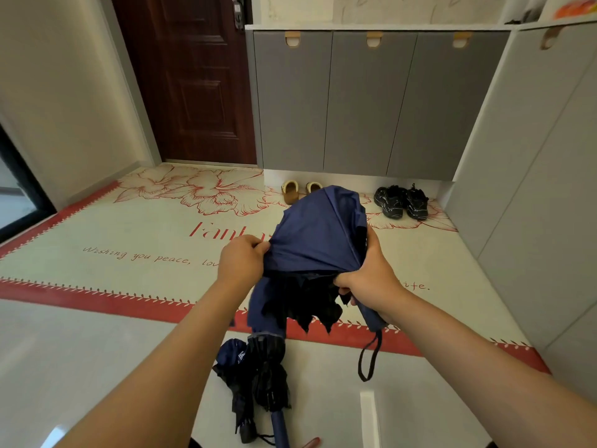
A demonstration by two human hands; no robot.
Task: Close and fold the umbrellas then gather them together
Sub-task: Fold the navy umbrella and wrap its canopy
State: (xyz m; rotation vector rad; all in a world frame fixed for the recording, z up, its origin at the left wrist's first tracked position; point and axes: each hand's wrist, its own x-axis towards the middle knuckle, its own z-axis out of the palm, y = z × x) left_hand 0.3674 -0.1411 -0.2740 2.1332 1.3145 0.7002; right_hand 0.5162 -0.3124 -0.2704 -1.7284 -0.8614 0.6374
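An entrance hall: pale glossy floor (80, 357) in the near part, then a cream mat (129, 227) with a red border and red flower drawings, running up to a dark wooden door (193, 85) and a row of grey cabinets (365, 105). A tall cabinet (533, 189) walls in the right side, while the left half of the mat lies open. Tan slippers (290, 191) and black sneakers (400, 202) stand at the cabinets' foot.

The blue umbrella (316, 234) is held above the mat's near border, its canopy half collapsed. The left hand (240, 263) pinches the canopy's edge; the right hand (371, 276) grips the bunched cloth near the handle (a black strap (368, 357) dangles below). Two folded umbrellas (261, 376) lie touching on the floor directly beneath.
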